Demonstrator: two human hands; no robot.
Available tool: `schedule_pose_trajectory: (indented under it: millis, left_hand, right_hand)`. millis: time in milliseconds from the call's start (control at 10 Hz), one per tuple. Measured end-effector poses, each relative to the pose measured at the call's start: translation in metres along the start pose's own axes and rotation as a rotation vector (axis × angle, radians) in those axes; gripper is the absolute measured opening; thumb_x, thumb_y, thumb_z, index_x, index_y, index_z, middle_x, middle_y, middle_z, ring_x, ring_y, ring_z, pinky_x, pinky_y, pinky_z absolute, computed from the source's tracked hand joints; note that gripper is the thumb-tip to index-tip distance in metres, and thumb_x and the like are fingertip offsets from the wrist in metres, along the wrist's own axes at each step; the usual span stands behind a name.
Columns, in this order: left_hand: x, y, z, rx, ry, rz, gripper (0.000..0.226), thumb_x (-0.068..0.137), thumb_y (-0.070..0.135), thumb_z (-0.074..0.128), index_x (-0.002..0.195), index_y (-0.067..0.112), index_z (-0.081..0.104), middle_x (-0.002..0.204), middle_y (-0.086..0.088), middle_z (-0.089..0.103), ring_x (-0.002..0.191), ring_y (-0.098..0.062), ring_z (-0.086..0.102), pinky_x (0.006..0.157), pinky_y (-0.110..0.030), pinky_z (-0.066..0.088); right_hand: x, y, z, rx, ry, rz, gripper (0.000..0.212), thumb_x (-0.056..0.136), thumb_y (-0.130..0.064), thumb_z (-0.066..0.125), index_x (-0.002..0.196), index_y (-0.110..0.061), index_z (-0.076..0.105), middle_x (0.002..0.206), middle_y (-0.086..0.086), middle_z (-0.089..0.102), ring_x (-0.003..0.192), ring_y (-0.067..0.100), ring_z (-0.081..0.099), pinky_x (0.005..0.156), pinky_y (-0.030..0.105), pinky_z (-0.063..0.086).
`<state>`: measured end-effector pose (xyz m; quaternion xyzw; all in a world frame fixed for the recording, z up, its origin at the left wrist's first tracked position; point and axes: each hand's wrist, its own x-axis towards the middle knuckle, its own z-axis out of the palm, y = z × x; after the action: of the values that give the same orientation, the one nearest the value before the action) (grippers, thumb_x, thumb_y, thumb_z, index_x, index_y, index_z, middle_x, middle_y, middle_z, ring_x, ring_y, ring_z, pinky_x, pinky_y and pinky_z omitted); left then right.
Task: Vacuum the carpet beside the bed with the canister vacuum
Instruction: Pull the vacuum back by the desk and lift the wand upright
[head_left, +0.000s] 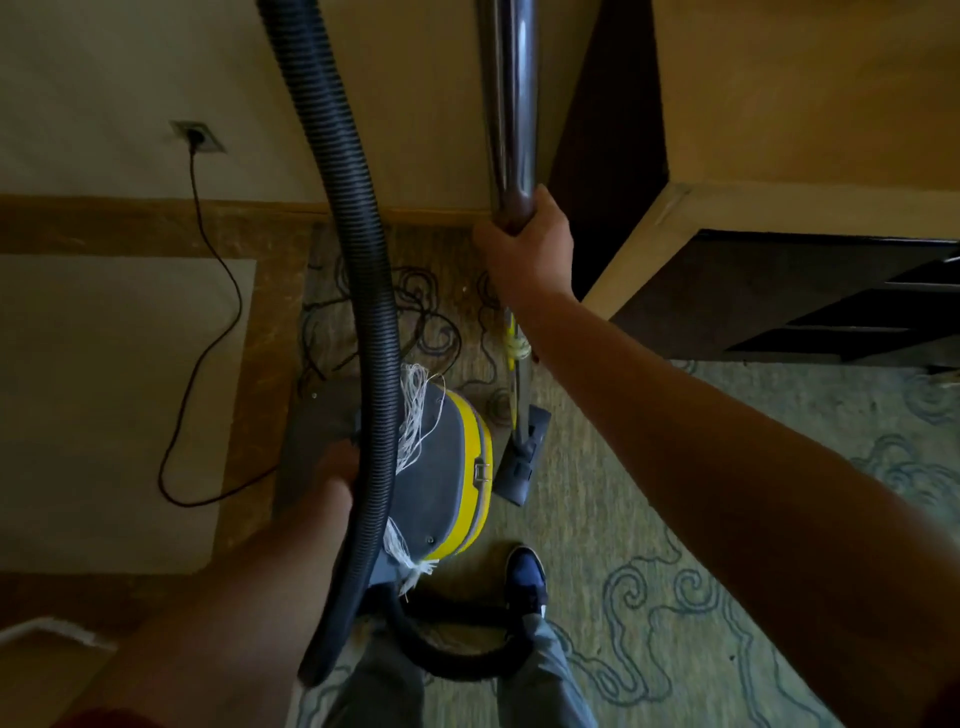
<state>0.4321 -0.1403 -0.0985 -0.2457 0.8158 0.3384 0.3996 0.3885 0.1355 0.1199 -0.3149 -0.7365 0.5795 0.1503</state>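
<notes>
The grey canister vacuum (447, 467) with a yellow band sits low on the carpet (649, 519) in front of my legs. My left hand (335, 480) reaches down to its top handle and seems to grip it, the fingers partly hidden behind the black ribbed hose (358, 249). That hose loops up past my head and curls back round by my feet. My right hand (527, 241) grips the chrome wand (509, 104) near its bend. Below it, the wand runs down to the dark floor nozzle (522, 462), which rests on the carpet right of the canister.
A black power cord (208, 338) runs from a wall socket (197, 136) across the pale floor and lies in loops behind the canister. A wooden cabinet (779, 208) with dark shelves stands at right. My shoe (527, 577) is just behind the canister. White bedding corner (57, 631) lower left.
</notes>
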Motion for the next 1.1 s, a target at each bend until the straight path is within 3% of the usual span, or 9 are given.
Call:
schedule_pose_trajectory:
  millis: [100, 200, 300, 400, 500, 700, 800, 900, 1100]
  left_hand:
    - [-0.044, 0.031, -0.037, -0.103, 0.027, 0.03, 0.042, 0.102, 0.015, 0.045, 0.134, -0.009, 0.054, 0.136, -0.028, 0.056, 0.125, -0.042, 0.055, 0.105, -0.053, 0.045]
    - [-0.08, 0.061, -0.059, -0.212, 0.086, 0.067, 0.038, 0.097, 0.018, 0.055, 0.126, -0.007, 0.061, 0.122, -0.025, 0.064, 0.113, -0.038, 0.063, 0.098, -0.049, 0.052]
    - [-0.101, 0.09, -0.072, -0.391, 0.022, 0.058, 0.027, 0.089, 0.023, 0.07, 0.095, -0.003, 0.069, 0.081, -0.019, 0.067, 0.071, -0.028, 0.066, 0.067, -0.041, 0.054]
    - [-0.1, 0.116, -0.093, -0.423, 0.0, 0.005, 0.029, 0.084, 0.025, 0.071, 0.096, -0.001, 0.067, 0.084, -0.022, 0.061, 0.068, -0.031, 0.059, 0.066, -0.041, 0.051]
    - [-0.085, 0.134, -0.12, -0.41, 0.049, 0.009, 0.031, 0.082, 0.028, 0.071, 0.09, -0.002, 0.067, 0.073, -0.017, 0.062, 0.049, -0.025, 0.057, 0.051, -0.031, 0.051]
    - [-0.058, 0.184, -0.154, -0.419, 0.045, 0.033, 0.033, 0.081, 0.032, 0.072, 0.09, 0.001, 0.067, 0.067, -0.016, 0.062, 0.048, -0.026, 0.058, 0.046, -0.029, 0.05]
    - [-0.048, 0.211, -0.158, -0.382, 0.104, 0.04, 0.027, 0.079, 0.032, 0.073, 0.086, 0.009, 0.06, 0.075, -0.011, 0.063, 0.063, -0.028, 0.062, 0.045, -0.034, 0.052]
    - [-0.037, 0.235, -0.159, -0.346, 0.141, 0.075, 0.025, 0.077, 0.032, 0.073, 0.077, 0.012, 0.058, 0.071, -0.008, 0.064, 0.06, -0.024, 0.063, 0.044, -0.027, 0.047]
    - [-0.008, 0.275, -0.153, -0.384, 0.151, 0.045, 0.026, 0.078, 0.03, 0.074, 0.08, 0.007, 0.062, 0.072, -0.014, 0.066, 0.051, -0.026, 0.062, 0.045, -0.028, 0.052]
  right_hand:
    - [0.008, -0.037, -0.008, 0.013, 0.038, 0.03, 0.021, 0.074, -0.011, 0.069, 0.09, -0.012, 0.056, 0.079, -0.004, 0.06, 0.063, 0.006, 0.058, 0.046, 0.016, 0.047]
    - [0.02, -0.08, -0.022, 0.044, 0.056, 0.04, 0.026, 0.073, -0.01, 0.071, 0.094, -0.016, 0.056, 0.085, -0.004, 0.062, 0.07, 0.005, 0.062, 0.048, 0.014, 0.046]
    - [0.028, -0.111, -0.019, 0.061, 0.056, 0.026, 0.028, 0.073, -0.01, 0.072, 0.096, -0.018, 0.057, 0.089, -0.004, 0.063, 0.075, 0.006, 0.063, 0.056, 0.018, 0.051]
    - [0.034, -0.135, -0.003, 0.06, 0.073, 0.014, 0.024, 0.071, -0.011, 0.071, 0.087, -0.018, 0.054, 0.081, -0.005, 0.061, 0.068, 0.007, 0.061, 0.054, 0.019, 0.049]
    - [0.042, -0.157, 0.016, 0.07, 0.14, 0.016, 0.025, 0.071, -0.01, 0.07, 0.083, -0.021, 0.052, 0.078, -0.006, 0.059, 0.063, 0.005, 0.059, 0.05, 0.018, 0.046]
    - [0.069, -0.192, 0.047, 0.123, 0.255, 0.037, 0.025, 0.075, -0.008, 0.073, 0.097, -0.015, 0.063, 0.086, -0.004, 0.065, 0.073, 0.004, 0.063, 0.056, 0.016, 0.05]
    - [0.09, -0.196, 0.052, 0.143, 0.291, 0.063, 0.028, 0.076, -0.008, 0.074, 0.102, -0.013, 0.064, 0.089, -0.004, 0.066, 0.072, 0.001, 0.062, 0.048, 0.008, 0.044]
    - [0.119, -0.194, 0.051, 0.107, 0.329, 0.097, 0.027, 0.075, -0.012, 0.075, 0.1, -0.016, 0.065, 0.085, -0.007, 0.064, 0.069, 0.0, 0.06, 0.047, 0.009, 0.042]
    - [0.19, -0.185, 0.048, 0.131, 0.363, 0.12, 0.029, 0.076, -0.015, 0.075, 0.103, -0.018, 0.065, 0.089, -0.005, 0.065, 0.071, 0.001, 0.061, 0.051, 0.013, 0.044]
